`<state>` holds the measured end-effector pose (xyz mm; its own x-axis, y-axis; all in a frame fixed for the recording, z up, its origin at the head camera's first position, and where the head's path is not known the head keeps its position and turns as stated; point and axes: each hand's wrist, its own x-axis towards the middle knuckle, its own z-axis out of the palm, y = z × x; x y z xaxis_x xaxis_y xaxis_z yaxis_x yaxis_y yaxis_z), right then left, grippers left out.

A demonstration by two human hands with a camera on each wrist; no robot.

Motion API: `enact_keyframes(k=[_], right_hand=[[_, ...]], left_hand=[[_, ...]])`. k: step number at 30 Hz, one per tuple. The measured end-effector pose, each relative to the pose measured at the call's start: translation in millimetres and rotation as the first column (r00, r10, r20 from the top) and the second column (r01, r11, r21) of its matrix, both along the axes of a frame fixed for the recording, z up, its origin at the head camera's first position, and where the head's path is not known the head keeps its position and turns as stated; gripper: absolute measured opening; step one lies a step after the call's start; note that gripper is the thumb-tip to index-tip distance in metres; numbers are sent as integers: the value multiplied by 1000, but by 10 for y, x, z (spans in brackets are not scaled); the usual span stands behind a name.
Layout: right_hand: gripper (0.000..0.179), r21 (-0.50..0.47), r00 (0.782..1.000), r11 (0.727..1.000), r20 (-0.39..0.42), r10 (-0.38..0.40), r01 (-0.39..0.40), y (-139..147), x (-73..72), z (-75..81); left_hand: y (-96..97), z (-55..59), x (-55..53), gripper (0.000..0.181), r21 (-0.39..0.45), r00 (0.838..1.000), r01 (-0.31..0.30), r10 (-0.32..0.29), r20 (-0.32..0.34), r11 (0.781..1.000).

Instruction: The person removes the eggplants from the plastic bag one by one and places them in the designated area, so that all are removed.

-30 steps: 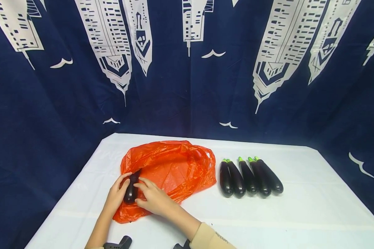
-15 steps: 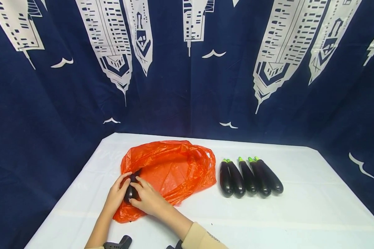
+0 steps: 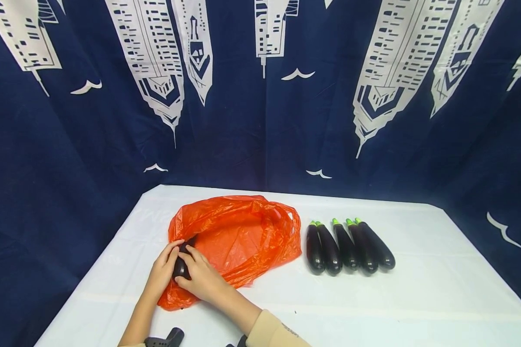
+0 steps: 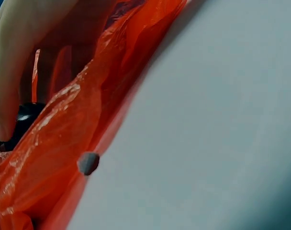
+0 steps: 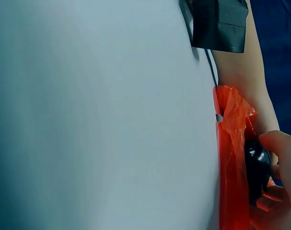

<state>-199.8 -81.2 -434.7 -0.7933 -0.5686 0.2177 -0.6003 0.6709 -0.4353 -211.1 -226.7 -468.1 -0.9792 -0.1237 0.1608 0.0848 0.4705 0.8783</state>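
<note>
A dark, glossy eggplant (image 3: 181,271) lies in the left part of a crumpled orange plastic bag (image 3: 239,241), its top end partly covered. My left hand (image 3: 160,270) holds its left side, thumb and fingers curved along it. From the right, my right hand (image 3: 205,279) grips the same eggplant, fingertips near its upper part and thumb lower down. The right wrist view shows the rounded end of the eggplant (image 5: 257,160) between thumb and fingers. Only a small piece of the eggplant (image 4: 27,120) shows past the bag in the left wrist view.
Several eggplants (image 3: 346,248) with green stem ends lie side by side right of the bag on a white-covered table (image 3: 417,299). Behind hangs a dark blue curtain (image 3: 243,135) with white building prints. A black wrist device (image 3: 167,339) shows at the front edge.
My right hand has moved left and closed around the eggplant's right side. My left hand, the bag and the row of eggplants have stayed in place.
</note>
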Motion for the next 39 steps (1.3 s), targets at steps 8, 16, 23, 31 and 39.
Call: enact_keyframes(k=[8,16,23,31,39], right_hand=[[51,-61,1000,998,3,-2,3,-37,-44,-92],[49,-81,1000,997,17,-2,4,1,-33,-62],[47,-61,997,998,73,-15,20,30,-29,-38],[42,-23,999,1000,52,-13,15,107,-32,11],[41,-44,994,999,105,-26,31,215,-22,41]], left_hand=[[-4,-6,-13,43,5,1000,-11,11,24,1000],[3,33,-2,43,6,1000,0,0,29,1000],[5,32,9,44,-7,999,-6,7,45,1000],[-2,33,-4,45,-3,998,3,-3,56,1000],[3,14,6,42,-5,998,9,-9,56,1000]])
